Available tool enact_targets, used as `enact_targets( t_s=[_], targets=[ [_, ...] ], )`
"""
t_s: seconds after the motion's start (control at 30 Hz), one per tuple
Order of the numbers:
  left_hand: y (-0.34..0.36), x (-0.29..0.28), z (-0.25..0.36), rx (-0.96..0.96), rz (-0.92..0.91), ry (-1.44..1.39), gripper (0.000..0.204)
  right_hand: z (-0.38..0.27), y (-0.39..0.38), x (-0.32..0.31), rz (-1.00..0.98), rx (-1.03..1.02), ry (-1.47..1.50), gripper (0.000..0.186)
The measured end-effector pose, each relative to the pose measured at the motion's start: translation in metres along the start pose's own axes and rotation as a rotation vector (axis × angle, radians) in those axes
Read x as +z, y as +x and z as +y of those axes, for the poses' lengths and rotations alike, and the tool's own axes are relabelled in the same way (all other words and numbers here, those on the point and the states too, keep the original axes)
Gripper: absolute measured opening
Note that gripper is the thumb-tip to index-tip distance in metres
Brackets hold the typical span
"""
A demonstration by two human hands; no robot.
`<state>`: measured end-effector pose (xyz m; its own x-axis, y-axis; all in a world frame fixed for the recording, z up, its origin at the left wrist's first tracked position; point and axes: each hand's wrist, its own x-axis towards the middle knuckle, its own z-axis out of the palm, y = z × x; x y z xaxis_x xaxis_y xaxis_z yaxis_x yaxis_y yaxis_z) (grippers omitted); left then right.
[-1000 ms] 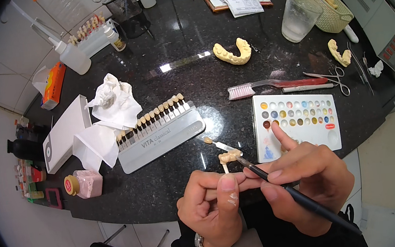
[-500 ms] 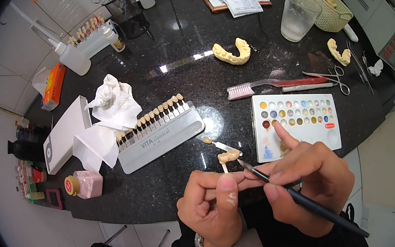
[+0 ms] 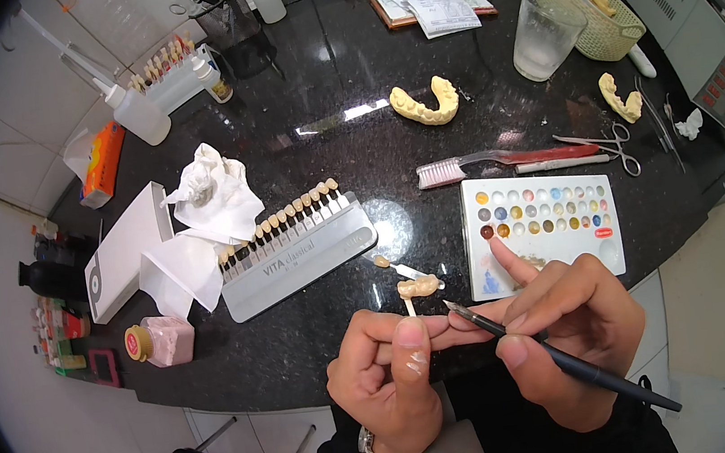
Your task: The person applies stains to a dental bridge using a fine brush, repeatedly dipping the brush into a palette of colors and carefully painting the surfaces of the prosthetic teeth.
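Observation:
Between thumb and fingers, my left hand (image 3: 390, 377) grips a thin white stick that carries a tooth-coloured dental bridge (image 3: 419, 286) at its upper end. My right hand (image 3: 571, 337) holds a slim dark paintbrush (image 3: 569, 362), its tip a little below and right of the bridge, apart from it. Fingers of both hands meet under the brush tip. Just beyond the bridge a single shade tab (image 3: 404, 268) lies on the black counter. A white palette (image 3: 546, 249) with rows of coloured wells is beside my right hand, whose raised finger overlaps its lower left part.
Left of centre lies a grey tooth shade guide (image 3: 298, 257), with crumpled tissue (image 3: 209, 195) and a pink jar (image 3: 161, 340) near it. A red toothbrush (image 3: 499, 157), scissor-like forceps (image 3: 616, 150) and a yellow dental cast (image 3: 426, 105) lie farther off. A plastic cup (image 3: 543, 37) stands at far right.
The brush tip has drawn away from the bridge, down and slightly right. The bridge has shifted slightly left and turned a little in my left hand.

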<state>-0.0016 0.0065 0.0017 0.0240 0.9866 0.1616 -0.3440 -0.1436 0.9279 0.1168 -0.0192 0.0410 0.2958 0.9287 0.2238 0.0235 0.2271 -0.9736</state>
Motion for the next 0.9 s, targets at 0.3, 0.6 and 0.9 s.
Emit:
enact_targets(
  t_s=[0.3,0.6,0.9],
  targets=[
    [0.000,-0.001,0.002,-0.049,-0.005,0.012,0.024,0.008,0.003,-0.006,-0.049,-0.094,-0.095,0.015],
    [0.000,-0.001,0.003,-0.080,-0.018,0.011,0.025,0.010,0.003,-0.008,-0.022,-0.036,-0.014,0.016],
    [0.000,-0.002,0.002,-0.088,-0.030,0.008,0.026,0.012,0.003,-0.010,-0.055,-0.070,0.047,0.015]
  ],
)
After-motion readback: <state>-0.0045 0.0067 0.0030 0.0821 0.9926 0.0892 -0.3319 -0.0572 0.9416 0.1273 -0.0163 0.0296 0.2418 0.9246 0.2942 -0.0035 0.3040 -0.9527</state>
